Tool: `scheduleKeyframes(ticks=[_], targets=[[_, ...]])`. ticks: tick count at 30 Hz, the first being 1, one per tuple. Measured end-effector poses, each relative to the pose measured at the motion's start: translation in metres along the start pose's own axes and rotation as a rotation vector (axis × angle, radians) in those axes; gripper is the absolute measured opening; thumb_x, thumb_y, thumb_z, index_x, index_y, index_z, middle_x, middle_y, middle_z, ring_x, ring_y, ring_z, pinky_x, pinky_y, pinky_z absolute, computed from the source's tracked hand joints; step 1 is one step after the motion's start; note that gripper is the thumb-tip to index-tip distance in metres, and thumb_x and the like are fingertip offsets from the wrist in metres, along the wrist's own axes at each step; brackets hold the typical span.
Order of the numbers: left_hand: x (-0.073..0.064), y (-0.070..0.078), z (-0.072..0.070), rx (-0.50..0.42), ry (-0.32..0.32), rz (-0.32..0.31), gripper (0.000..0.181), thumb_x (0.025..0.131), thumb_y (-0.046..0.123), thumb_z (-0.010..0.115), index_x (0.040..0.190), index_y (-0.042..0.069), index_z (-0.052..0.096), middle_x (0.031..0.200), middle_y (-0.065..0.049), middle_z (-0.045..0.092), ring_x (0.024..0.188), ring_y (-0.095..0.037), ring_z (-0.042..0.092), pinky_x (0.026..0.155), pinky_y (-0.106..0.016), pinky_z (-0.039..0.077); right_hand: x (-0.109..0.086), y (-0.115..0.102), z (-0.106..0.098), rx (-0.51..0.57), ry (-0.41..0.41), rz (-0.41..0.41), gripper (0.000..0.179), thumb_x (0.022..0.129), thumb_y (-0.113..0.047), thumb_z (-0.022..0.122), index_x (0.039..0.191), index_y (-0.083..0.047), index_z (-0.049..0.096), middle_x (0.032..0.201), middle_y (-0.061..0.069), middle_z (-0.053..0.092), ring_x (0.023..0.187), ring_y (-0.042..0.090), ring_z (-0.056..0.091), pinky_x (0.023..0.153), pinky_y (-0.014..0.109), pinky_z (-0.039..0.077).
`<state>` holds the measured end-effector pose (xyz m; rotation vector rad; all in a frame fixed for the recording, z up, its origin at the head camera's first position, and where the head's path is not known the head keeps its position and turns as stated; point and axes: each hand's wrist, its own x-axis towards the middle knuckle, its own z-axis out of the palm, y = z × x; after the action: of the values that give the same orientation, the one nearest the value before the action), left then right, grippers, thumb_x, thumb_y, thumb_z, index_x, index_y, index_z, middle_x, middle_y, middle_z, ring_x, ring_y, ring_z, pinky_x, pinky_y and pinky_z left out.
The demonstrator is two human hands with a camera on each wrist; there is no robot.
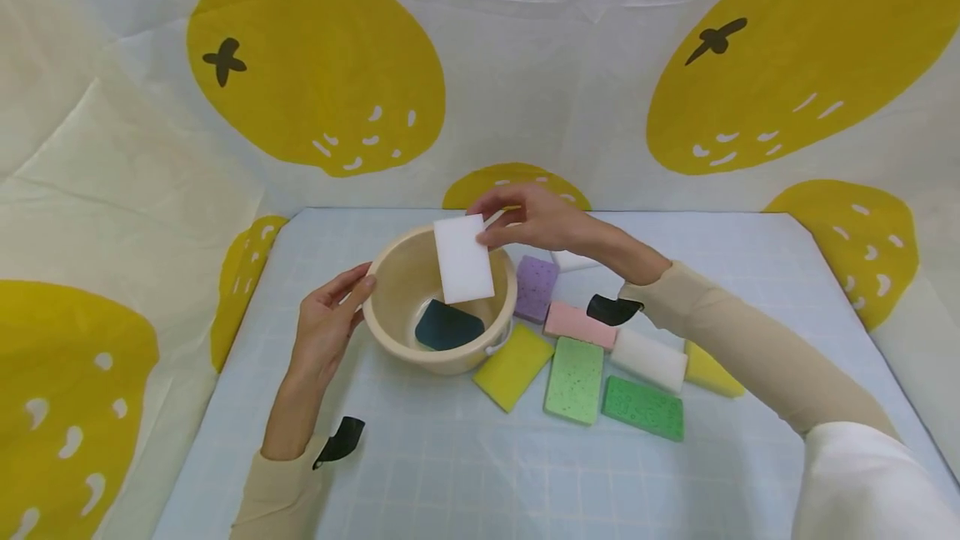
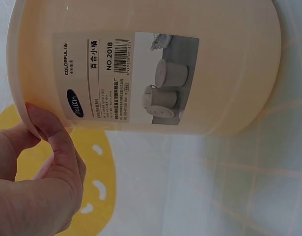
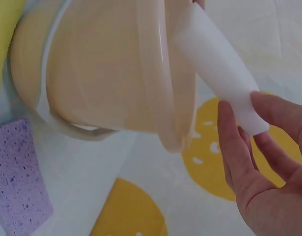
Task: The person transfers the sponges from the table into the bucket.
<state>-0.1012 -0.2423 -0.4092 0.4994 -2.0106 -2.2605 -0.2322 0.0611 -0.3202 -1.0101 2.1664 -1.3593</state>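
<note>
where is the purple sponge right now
In the head view, the purple sponge lies on the table just right of the bucket, next to the pink sponge; in the right wrist view it shows at the lower left.

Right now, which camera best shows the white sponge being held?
The head view, because the held white sponge shows its broad face there, over the bucket. The right wrist view shows it closer but slanted and narrowed, pinched by the right hand. The left wrist view doesn't show it.

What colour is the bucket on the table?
The bucket is light beige, best seen in the head view.
</note>
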Motion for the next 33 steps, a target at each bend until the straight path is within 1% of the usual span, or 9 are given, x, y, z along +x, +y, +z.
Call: scheduleKeyframes(ticks=[4, 7, 12, 17, 22, 26, 33], targets=[[0.0, 0.0, 0.001, 0.004, 0.003, 0.0, 0.055, 0.092, 0.026, 0.08, 0.138, 0.001, 0.062, 0.128, -0.005, 0.065, 0.11, -0.011, 0.065, 0.089, -0.023, 0.058, 0.007, 0.002, 0.006, -0.002, -0.039, 0.012, 0.041, 0.094, -0.011, 0.077, 0.132, -0.002, 0.065, 0.126, 0.011, 0.065, 0.111, 0.026, 0.068, 0.099, 0.037, 0.057], [0.0, 0.0, 0.001, 0.005, 0.006, -0.001, 0.054, 0.092, 0.026, 0.08, 0.138, 0.001, 0.063, 0.127, -0.005, 0.065, 0.109, -0.011, 0.065, 0.089, -0.023, 0.058, 0.012, 0.003, 0.012, 0.01, -0.072, 0.027, 0.04, 0.094, -0.01, 0.076, 0.131, -0.002, 0.064, 0.127, 0.012, 0.064, 0.112, 0.027, 0.067, 0.097, 0.037, 0.057], [0.0, 0.001, 0.002, 0.0, 0.013, -0.013, 0.054, 0.092, 0.025, 0.08, 0.137, 0.001, 0.063, 0.126, -0.004, 0.065, 0.108, -0.011, 0.066, 0.088, -0.023, 0.059, 0.02, 0.004, 0.022, 0.014, -0.113, 0.036, 0.037, 0.094, -0.008, 0.076, 0.129, -0.002, 0.065, 0.123, 0.01, 0.067, 0.109, 0.024, 0.068, 0.092, 0.034, 0.059], [0.0, 0.001, 0.001, -0.007, 0.012, -0.012, 0.054, 0.092, 0.024, 0.08, 0.137, 0.001, 0.063, 0.126, -0.004, 0.065, 0.107, -0.011, 0.066, 0.088, -0.023, 0.059, 0.027, 0.007, 0.034, 0.041, -0.172, 0.036, 0.035, 0.095, -0.004, 0.074, 0.128, 0.001, 0.065, 0.121, 0.012, 0.067, 0.105, 0.026, 0.068, 0.092, 0.034, 0.06], [0.0, 0.0, 0.001, -0.018, 0.003, -0.004, 0.053, 0.093, 0.023, 0.079, 0.138, 0.0, 0.063, 0.127, -0.004, 0.065, 0.106, -0.01, 0.067, 0.088, -0.023, 0.059, 0.033, 0.011, 0.043, 0.005, -0.209, 0.055, 0.034, 0.095, -0.006, 0.074, 0.128, -0.001, 0.065, 0.12, 0.011, 0.067, 0.105, 0.025, 0.067, 0.09, 0.031, 0.06], [0.0, 0.0, 0.001, -0.015, -0.003, -0.002, 0.054, 0.093, 0.024, 0.079, 0.138, 0.0, 0.062, 0.13, -0.004, 0.064, 0.108, -0.009, 0.067, 0.089, -0.023, 0.058, 0.036, 0.013, 0.05, -0.013, -0.217, 0.072, 0.035, 0.095, -0.006, 0.075, 0.128, 0.0, 0.065, 0.121, 0.012, 0.067, 0.106, 0.025, 0.067, 0.09, 0.03, 0.06], [-0.001, 0.001, 0.0, 0.007, -0.008, -0.007, 0.055, 0.093, 0.026, 0.078, 0.139, 0.001, 0.061, 0.133, -0.006, 0.063, 0.11, -0.009, 0.066, 0.091, -0.023, 0.057, 0.044, 0.015, 0.063, -0.081, -0.243, 0.034, 0.036, 0.093, -0.005, 0.076, 0.127, 0.002, 0.065, 0.123, 0.012, 0.068, 0.108, 0.023, 0.066, 0.094, 0.027, 0.057]])
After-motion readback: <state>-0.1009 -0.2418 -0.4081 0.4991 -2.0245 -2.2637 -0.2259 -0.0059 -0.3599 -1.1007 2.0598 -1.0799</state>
